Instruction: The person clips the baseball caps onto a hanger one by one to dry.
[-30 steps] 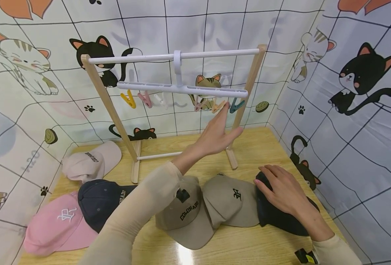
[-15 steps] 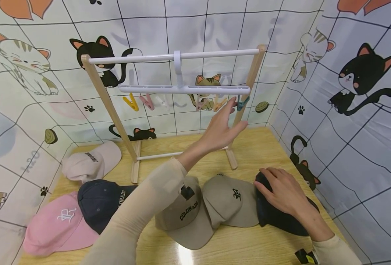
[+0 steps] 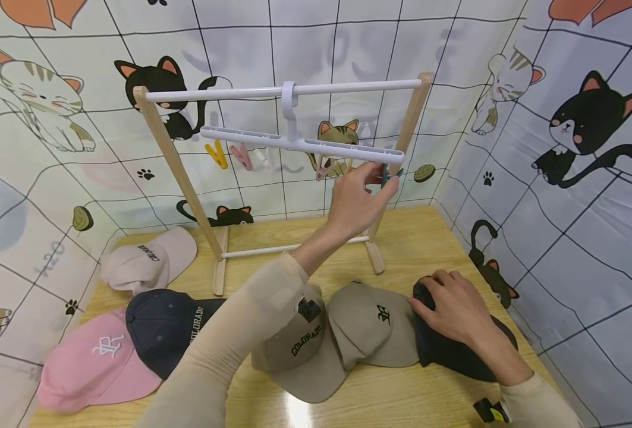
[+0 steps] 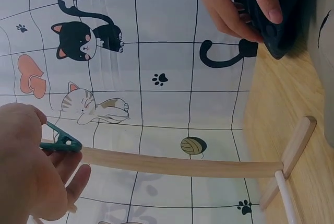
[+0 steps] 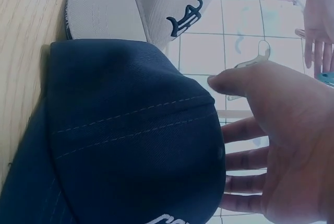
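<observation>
Pinching the teal clip (image 4: 63,141), the left hand (image 3: 355,202) reaches up to the lower end of the white hanger (image 3: 348,150). Thumb and fingers clamped on that clip, one on each side of it; the clip sits just under the hanger's right end. Hanger tilted, left end higher, its hook over the white rail (image 3: 214,94) of a wooden frame (image 3: 171,157).

More clips below the bar: yellow clip (image 3: 216,154), pink clip (image 3: 241,157) and white clip (image 3: 262,157) on the left half; pale pink clip (image 3: 322,168) right of centre. Another pale one beside it, partly covered by the left hand.

Right hand (image 3: 457,309) low on the right, gripping the black cap (image 3: 437,348): thumb at the near side, fingers around the far side of the crown. Cap rests on the tabletop (image 3: 412,244).

Leftward from it, a row: taupe cap (image 3: 361,321), touching; "COLORADO" cap (image 3: 302,356), partly under the left sleeve (image 3: 241,333); navy cap (image 3: 157,330); pink cap (image 3: 93,362). Pale cap (image 3: 139,264) farther back, near the frame's left foot. Cat-print backdrop (image 3: 588,202) behind.
</observation>
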Motion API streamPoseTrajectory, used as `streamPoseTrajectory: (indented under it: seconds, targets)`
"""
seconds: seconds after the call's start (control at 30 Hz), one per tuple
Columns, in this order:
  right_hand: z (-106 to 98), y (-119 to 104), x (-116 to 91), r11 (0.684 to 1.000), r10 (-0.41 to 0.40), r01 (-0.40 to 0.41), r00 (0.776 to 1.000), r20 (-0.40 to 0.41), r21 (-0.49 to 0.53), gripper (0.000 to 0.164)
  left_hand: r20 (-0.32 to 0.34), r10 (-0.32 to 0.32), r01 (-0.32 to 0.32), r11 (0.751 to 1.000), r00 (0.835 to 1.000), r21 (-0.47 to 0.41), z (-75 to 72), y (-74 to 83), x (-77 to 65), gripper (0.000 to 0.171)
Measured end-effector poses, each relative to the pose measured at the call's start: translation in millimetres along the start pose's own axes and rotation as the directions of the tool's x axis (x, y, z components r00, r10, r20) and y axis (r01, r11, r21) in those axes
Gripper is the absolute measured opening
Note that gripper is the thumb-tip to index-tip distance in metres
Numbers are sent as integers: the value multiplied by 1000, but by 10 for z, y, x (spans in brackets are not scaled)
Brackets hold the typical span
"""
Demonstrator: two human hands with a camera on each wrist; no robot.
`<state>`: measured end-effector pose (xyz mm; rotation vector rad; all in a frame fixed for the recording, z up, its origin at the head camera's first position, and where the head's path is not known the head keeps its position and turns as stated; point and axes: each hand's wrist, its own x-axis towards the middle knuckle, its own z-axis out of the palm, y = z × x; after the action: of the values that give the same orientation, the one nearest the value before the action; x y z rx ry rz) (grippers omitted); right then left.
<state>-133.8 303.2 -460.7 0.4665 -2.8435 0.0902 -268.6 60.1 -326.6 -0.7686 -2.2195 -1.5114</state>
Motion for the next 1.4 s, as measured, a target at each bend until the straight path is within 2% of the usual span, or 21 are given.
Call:
streamPoseTrajectory:
  seconds: [0.27,0.4,0.67,0.87,1.03,1.3,1.4]
  targets:
    - [18,-46,53,1000,-4,3,1000,-12,-28,42,-40,-1,2,1000,999,22,-1,16,-6,28]
    - [31,-41,69,999,-7,7,1000,-2,-44,41,-59,23,-22,1000,998,21,9,22,-5,30]
    - [64,-37,111,997,0,1,1000,16,-80,47,-112,51,-47,998,992,35,17,39,-31,35]
    - [97,-77,166,995,32,-26,997,67,-98,55,-119,114,-105,992,986,73,14,18,-38,30]
    - [123,-129,218,989,64,-48,992,109,-141,60,-107,168,-152,978,980,141,-6,5,-50,30]
    - [184,-217,217,973,23,-27,1000,-19,-229,54,-86,210,-191,962,974,194,-47,15,-63,40]
    - [237,-240,224,964,-18,-14,993,-118,-265,39,-83,216,-195,959,973,208,-56,16,-65,43]
